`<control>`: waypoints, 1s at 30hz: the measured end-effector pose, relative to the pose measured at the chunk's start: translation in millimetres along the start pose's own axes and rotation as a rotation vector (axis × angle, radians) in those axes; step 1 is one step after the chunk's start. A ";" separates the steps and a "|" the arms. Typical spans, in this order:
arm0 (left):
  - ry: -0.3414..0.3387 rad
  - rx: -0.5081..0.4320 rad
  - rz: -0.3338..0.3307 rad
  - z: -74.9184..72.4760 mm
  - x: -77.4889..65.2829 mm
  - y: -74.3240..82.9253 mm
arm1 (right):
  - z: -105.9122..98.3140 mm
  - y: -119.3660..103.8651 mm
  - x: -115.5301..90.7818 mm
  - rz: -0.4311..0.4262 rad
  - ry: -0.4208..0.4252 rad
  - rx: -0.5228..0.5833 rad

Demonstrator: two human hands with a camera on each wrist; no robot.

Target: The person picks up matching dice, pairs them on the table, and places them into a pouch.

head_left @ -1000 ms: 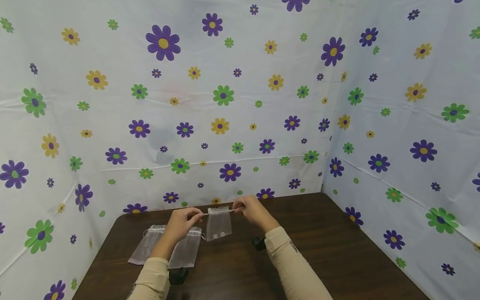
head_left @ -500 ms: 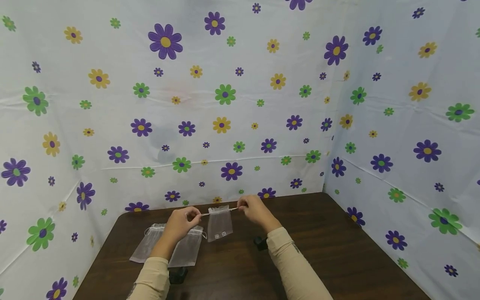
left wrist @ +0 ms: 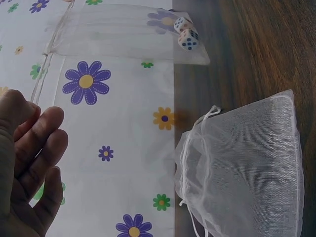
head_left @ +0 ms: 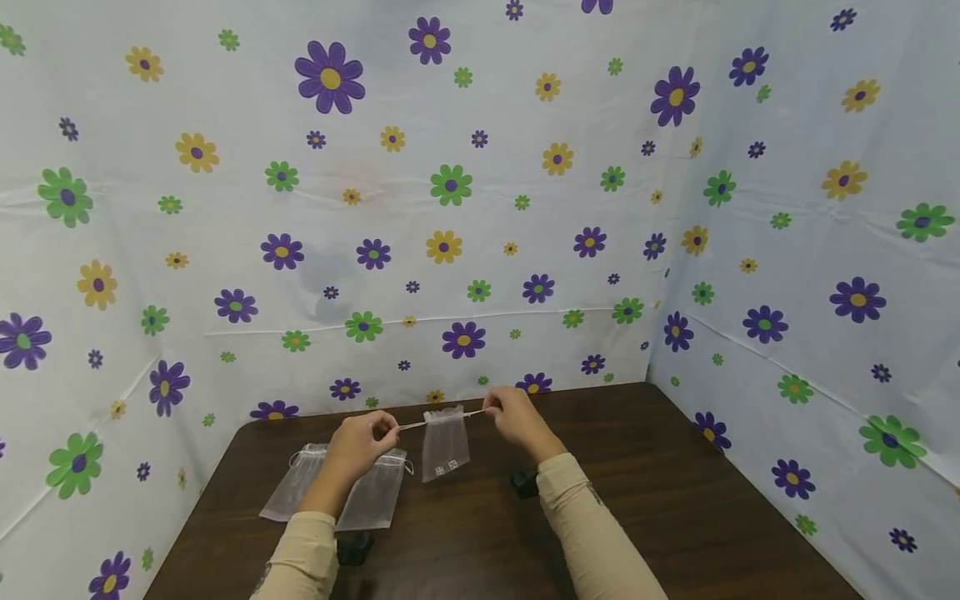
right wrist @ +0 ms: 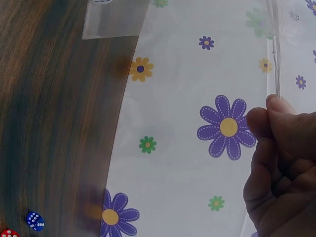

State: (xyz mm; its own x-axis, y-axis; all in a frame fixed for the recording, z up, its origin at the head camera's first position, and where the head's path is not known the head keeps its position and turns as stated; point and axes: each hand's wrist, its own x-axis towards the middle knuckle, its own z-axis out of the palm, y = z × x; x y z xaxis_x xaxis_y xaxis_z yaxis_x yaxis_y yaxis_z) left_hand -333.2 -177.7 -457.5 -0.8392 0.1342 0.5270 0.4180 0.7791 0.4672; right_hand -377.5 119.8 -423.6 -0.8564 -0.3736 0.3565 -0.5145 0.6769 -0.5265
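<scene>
A sheer white organza drawstring bag [head_left: 446, 442] hangs above the table between both hands, its top gathered. Two white dice [left wrist: 188, 39] rest in its bottom corner. My left hand [head_left: 358, 442] pinches the cord on the bag's left side between thumb and index finger. On the opposite side, my right hand [head_left: 517, 418] pinches the other cord end [right wrist: 277, 74] between thumb and fingertip. Both cords are drawn taut. Two more organza bags lie flat on the table under my left forearm, one to its right [head_left: 373, 500] and one to its left [head_left: 291, 487].
A brown wood-grain table [head_left: 697, 517] stands against flower-printed cloth walls [head_left: 525, 125]. In the right wrist view, a blue die [right wrist: 35, 221] and a partly cut-off red die [right wrist: 10, 233] lie on the table.
My hands have moved slightly apart, the right one going right and a little up. More cord shows at both sides of the bag, which has shifted slightly right.
</scene>
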 end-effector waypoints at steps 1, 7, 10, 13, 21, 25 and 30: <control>-0.002 0.012 0.011 0.2 -0.1 -0.2 | 0.3 0.4 -0.1 0.005 -0.001 -0.002; -0.029 0.069 0.062 2.0 -0.9 -0.8 | 1.1 2.9 -1.2 0.034 -0.028 -0.022; -0.046 0.056 0.056 3.8 -0.5 -0.7 | 1.6 4.7 -1.4 0.052 -0.044 -0.023; -0.063 0.044 0.029 6.5 0.8 -0.9 | 2.2 6.6 -1.3 0.072 -0.053 -0.022; -0.076 0.057 -0.074 17.2 4.9 -2.9 | 11.7 16.4 1.1 0.039 -0.049 -0.065; -0.081 0.077 -0.139 22.3 5.6 -3.6 | 19.9 21.6 1.2 0.043 -0.053 -0.093; -0.078 0.084 -0.169 25.2 5.1 -4.1 | 26.7 26.0 1.5 0.062 -0.051 -0.119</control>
State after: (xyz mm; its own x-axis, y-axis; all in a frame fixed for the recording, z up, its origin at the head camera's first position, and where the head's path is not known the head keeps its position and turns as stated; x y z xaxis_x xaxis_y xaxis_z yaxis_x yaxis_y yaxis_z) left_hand -347.9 -164.8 -474.6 -0.9207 0.0415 0.3880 0.2412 0.8423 0.4821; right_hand -393.4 119.9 -457.4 -0.8888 -0.3587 0.2852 -0.4546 0.7690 -0.4494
